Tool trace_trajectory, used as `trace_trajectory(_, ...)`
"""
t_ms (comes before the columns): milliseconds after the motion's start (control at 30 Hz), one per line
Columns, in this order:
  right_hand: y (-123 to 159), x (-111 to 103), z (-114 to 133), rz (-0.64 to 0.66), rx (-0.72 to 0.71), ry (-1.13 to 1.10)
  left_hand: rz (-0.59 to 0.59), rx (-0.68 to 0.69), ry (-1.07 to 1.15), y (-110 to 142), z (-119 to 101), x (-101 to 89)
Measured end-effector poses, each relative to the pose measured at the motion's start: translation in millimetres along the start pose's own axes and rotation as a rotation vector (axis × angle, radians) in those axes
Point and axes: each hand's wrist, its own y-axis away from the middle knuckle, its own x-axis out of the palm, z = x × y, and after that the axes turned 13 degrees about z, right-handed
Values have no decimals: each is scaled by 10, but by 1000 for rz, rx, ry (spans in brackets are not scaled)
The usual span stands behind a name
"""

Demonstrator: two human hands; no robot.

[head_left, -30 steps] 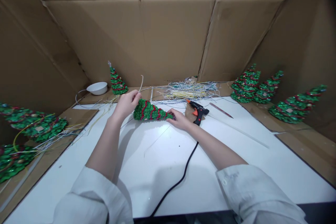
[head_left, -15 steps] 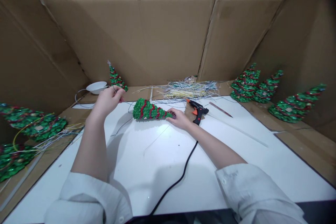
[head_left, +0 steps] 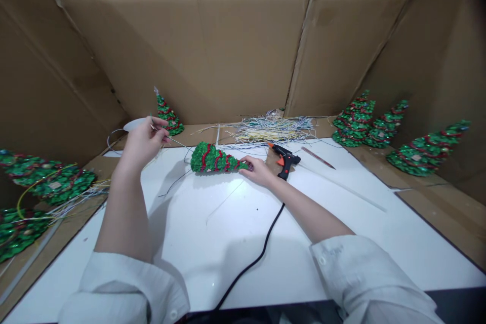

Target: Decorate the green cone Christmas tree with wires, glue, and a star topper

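A small green cone tree with red garland (head_left: 215, 158) lies on its side on the white table (head_left: 341, 233). My right hand (head_left: 258, 170) grips its narrow tip, fingers closed on it. My left hand (head_left: 143, 140) is raised to the left of the tree's wide base, fingers pinched on a thin wire strand (head_left: 178, 144) that runs from the hand to the base.
A black and orange glue gun (head_left: 285, 160) lies just right of my right hand, its black cord (head_left: 250, 263) trailing toward me. A pile of thin strands (head_left: 273, 129) lies behind. Finished trees stand at the right (head_left: 355, 120), left (head_left: 45, 177) and back (head_left: 167, 115). A white bowl (head_left: 131, 124) sits behind my left hand.
My left hand left the tree's base and moved left and up, drawing the thin strand out from the base. The right hand and tree stayed in place.
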Motion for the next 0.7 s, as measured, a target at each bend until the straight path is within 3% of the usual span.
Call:
trace_trajectory(100,-1,3,-4,0,0,-16,-40,-4,-48,13,-7,-44)
trace_trajectory(200,-9,10,-11,-8,5,-45,-182,8,-112,26,-22,-124)
trace_trajectory(300,-30,14,-23,-18,20,-88,-402,65,-391,48,-101,-154)
trace_trajectory(367,-44,12,-29,-20,26,-118,-458,129,-556,68,-175,-53)
trace_trajectory(400,-49,10,-30,-19,26,-130,-375,193,-591,84,-206,50)
trace_trajectory(433,-52,7,-29,-18,24,-140,-204,259,-613,106,-228,185)
trace_trajectory(500,-50,6,-23,-15,23,-151,255,335,-665,173,-238,527)
trace_trajectory(567,-40,10,-11,-18,27,-156,544,319,-774,265,-209,879)
trace_trajectory(600,-34,12,-3,-22,32,-155,589,329,-831,311,-189,1024)
trace_trajectory(700,-18,1,47,-43,47,-148,491,432,-936,404,-157,1250)
